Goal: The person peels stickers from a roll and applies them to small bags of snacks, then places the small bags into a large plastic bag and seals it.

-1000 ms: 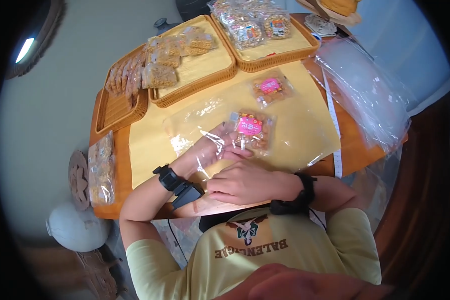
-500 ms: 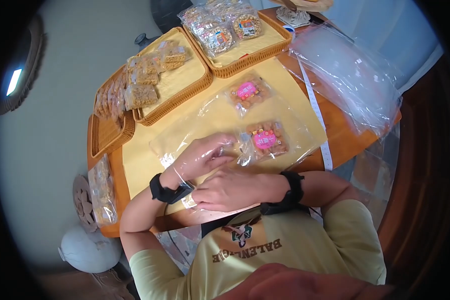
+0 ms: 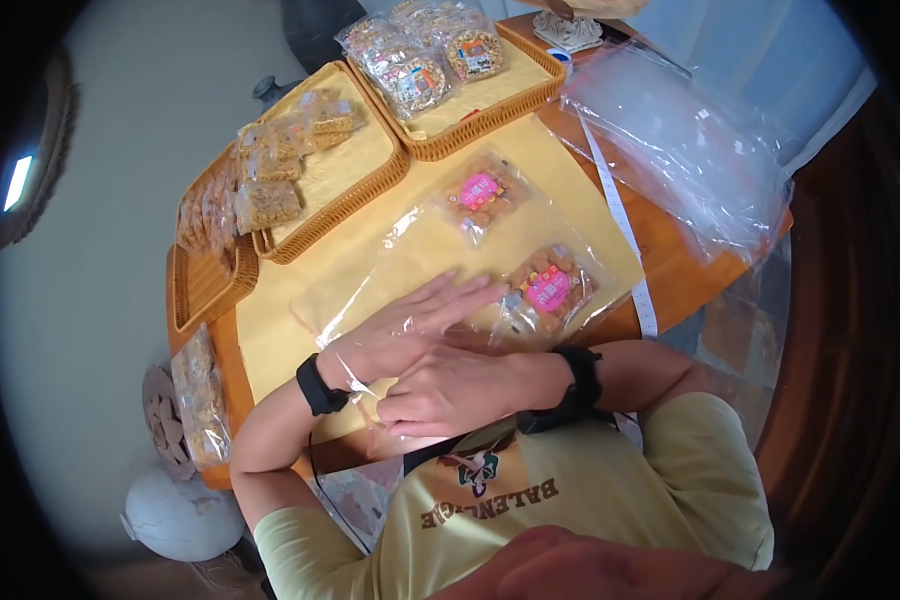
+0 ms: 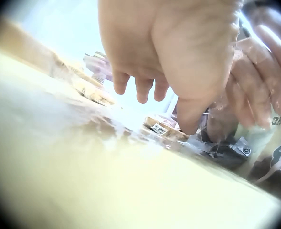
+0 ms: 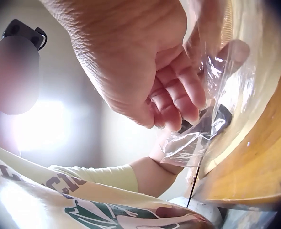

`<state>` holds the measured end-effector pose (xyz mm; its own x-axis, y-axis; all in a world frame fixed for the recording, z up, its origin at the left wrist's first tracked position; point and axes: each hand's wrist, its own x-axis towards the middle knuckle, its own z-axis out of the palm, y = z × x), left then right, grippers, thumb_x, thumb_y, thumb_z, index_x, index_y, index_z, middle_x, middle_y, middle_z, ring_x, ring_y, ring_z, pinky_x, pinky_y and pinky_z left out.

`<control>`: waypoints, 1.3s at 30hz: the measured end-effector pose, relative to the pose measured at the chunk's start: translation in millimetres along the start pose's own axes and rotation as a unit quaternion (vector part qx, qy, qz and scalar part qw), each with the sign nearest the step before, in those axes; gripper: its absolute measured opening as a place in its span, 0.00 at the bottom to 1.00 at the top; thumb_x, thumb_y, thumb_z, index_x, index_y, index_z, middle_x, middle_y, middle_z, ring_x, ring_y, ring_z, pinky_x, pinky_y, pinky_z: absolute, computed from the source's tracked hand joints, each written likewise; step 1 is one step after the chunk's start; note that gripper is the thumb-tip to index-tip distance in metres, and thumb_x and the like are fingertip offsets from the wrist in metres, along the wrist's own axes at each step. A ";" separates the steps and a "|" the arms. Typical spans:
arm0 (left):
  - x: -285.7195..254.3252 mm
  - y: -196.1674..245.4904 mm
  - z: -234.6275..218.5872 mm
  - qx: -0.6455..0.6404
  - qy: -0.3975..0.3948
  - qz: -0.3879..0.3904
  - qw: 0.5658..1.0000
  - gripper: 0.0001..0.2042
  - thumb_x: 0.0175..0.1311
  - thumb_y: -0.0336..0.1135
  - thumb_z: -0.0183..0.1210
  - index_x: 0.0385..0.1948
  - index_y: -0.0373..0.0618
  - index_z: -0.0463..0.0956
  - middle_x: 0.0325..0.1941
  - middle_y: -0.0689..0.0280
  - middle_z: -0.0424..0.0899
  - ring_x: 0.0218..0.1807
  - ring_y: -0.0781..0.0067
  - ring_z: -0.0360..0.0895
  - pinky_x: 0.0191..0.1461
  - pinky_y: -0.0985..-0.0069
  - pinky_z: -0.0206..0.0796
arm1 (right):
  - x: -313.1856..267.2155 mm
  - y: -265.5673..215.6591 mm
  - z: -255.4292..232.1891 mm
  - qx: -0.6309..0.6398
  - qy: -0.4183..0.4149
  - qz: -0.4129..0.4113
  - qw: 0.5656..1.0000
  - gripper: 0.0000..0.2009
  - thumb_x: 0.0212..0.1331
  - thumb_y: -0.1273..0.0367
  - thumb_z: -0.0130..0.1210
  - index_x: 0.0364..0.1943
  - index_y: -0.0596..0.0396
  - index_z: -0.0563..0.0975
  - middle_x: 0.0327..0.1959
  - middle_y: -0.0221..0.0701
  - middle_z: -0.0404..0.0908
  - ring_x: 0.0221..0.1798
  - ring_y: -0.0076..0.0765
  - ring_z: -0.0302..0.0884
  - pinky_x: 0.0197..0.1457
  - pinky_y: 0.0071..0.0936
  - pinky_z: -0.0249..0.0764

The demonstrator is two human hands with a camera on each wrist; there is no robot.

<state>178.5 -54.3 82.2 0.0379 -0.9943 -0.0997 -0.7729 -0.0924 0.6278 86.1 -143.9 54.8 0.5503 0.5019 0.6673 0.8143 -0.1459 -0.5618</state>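
One pink-labelled packet [image 3: 550,290] lay on the bench [image 3: 692,305] under the clear bag's film [image 3: 402,224], just right of the nearer left hand [image 3: 405,332], its fingers straightened; the right hand [image 3: 457,392], farther off, pinched the film in curled fingers.

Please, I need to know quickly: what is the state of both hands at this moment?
Left hand: open, inside the clear bag, gripping nothing.
Right hand: closed, holding the bag's plastic.
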 end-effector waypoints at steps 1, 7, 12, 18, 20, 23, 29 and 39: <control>1.6 5.8 0.7 0.045 -0.026 0.028 0.998 0.28 0.53 0.34 0.50 0.59 0.51 0.55 0.66 0.66 0.51 0.67 0.67 0.47 0.69 0.60 0.35 | 0.3 -0.9 0.2 0.015 0.013 -0.012 1.000 0.08 0.52 0.69 0.52 0.22 0.56 0.69 0.14 0.34 0.68 0.18 0.39 0.68 0.22 0.33 0.64; 31.4 -6.8 10.0 0.175 -0.025 0.126 0.976 0.28 0.52 0.37 0.53 0.59 0.51 0.56 0.67 0.70 0.49 0.69 0.72 0.42 0.70 0.57 0.30 | -2.9 2.0 6.3 0.034 -0.001 0.000 0.999 0.08 0.52 0.68 0.51 0.22 0.56 0.68 0.14 0.35 0.68 0.18 0.39 0.68 0.21 0.33 0.64; 43.9 -19.9 0.9 0.292 -0.001 0.122 0.949 0.29 0.49 0.41 0.55 0.57 0.53 0.60 0.67 0.73 0.51 0.69 0.74 0.44 0.69 0.57 0.33 | -2.4 1.9 4.2 0.041 0.016 0.006 0.999 0.08 0.53 0.68 0.51 0.22 0.56 0.68 0.15 0.34 0.68 0.18 0.39 0.68 0.21 0.32 0.64; 36.9 -12.7 -3.5 0.295 0.050 0.053 0.953 0.27 0.51 0.42 0.54 0.56 0.49 0.61 0.65 0.71 0.55 0.64 0.67 0.54 0.67 0.55 0.38 | -1.6 1.7 3.1 0.012 0.036 0.004 0.999 0.08 0.53 0.68 0.51 0.22 0.55 0.68 0.15 0.34 0.68 0.17 0.39 0.68 0.20 0.32 0.64; 28.4 -4.9 -4.4 0.292 0.059 0.039 0.954 0.26 0.52 0.42 0.53 0.55 0.49 0.61 0.64 0.70 0.56 0.64 0.66 0.54 0.66 0.54 0.38 | -1.2 1.2 2.0 0.012 0.040 0.006 0.999 0.08 0.52 0.68 0.51 0.22 0.55 0.68 0.15 0.34 0.68 0.18 0.39 0.68 0.20 0.32 0.63; 16.7 -5.3 5.2 0.323 0.066 0.018 0.944 0.24 0.53 0.40 0.52 0.54 0.47 0.62 0.63 0.69 0.57 0.63 0.64 0.56 0.65 0.52 0.39 | -1.0 2.7 4.6 0.026 0.037 0.030 0.999 0.07 0.47 0.68 0.53 0.20 0.56 0.70 0.17 0.36 0.73 0.22 0.44 0.73 0.24 0.35 0.68; 14.2 -2.7 17.0 0.360 0.103 -0.044 0.926 0.23 0.53 0.43 0.52 0.50 0.39 0.66 0.60 0.67 0.59 0.57 0.65 0.60 0.63 0.53 0.42 | -0.2 6.9 10.7 0.036 0.050 -0.012 0.998 0.08 0.51 0.70 0.53 0.22 0.58 0.68 0.16 0.36 0.68 0.19 0.40 0.69 0.21 0.31 0.64; 41.3 -16.2 19.9 0.254 0.124 -0.071 0.957 0.24 0.49 0.40 0.56 0.48 0.37 0.65 0.58 0.63 0.61 0.51 0.63 0.65 0.57 0.63 0.54 | -0.2 7.3 8.0 0.025 0.034 0.001 0.999 0.07 0.50 0.69 0.54 0.22 0.56 0.70 0.16 0.34 0.70 0.20 0.39 0.70 0.23 0.31 0.66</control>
<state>180.0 -92.8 52.6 0.2654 -0.9616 0.0702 -0.9547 -0.2519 0.1586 90.5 -138.3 46.7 0.5651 0.4426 0.6963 0.8034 -0.1030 -0.5865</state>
